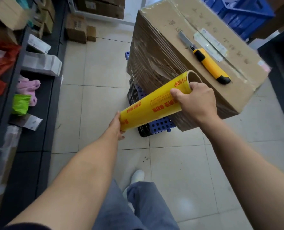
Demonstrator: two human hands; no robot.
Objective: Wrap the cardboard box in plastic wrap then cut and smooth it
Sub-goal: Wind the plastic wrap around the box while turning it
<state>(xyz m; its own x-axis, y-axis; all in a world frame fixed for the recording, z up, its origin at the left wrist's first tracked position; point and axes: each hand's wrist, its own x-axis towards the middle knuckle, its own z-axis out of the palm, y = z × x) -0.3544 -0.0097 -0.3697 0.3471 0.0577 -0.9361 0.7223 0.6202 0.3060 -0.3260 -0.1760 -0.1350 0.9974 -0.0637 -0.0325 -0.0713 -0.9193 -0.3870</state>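
Trousers [138, 205] and a white shoe [138, 175] are seen nearest, on a tiled floor. Above them both forearms are stretched forward to the roll of plastic wrap [151, 105].

The lower end of the roll is held by the left hand [117, 125]. Its thumb is laid on top and one finger is curled beneath, while the other fingers are hidden behind the roll. The upper end is gripped by the right hand [197, 100], with thumb and fingers clamped round the rim next to the open core.

The long axis of the roll runs from lower left to upper right, and the open core is pointed up toward the top of the box. The roll is held close against the near corner of the cardboard box [163, 20]. The box is set on a blue perforated crate [156, 128], and its sides are covered with stretched film [151, 60].

The roll is judged stiff and rather light, with a smooth, somewhat slippery skin. It is best held at both ends, so that it can turn freely. The film is thin and clinging, and it is easily torn or wrinkled.

A yellow utility knife [209, 63] is laid on the top of the box. Blue crates [237, 12] are stacked behind.
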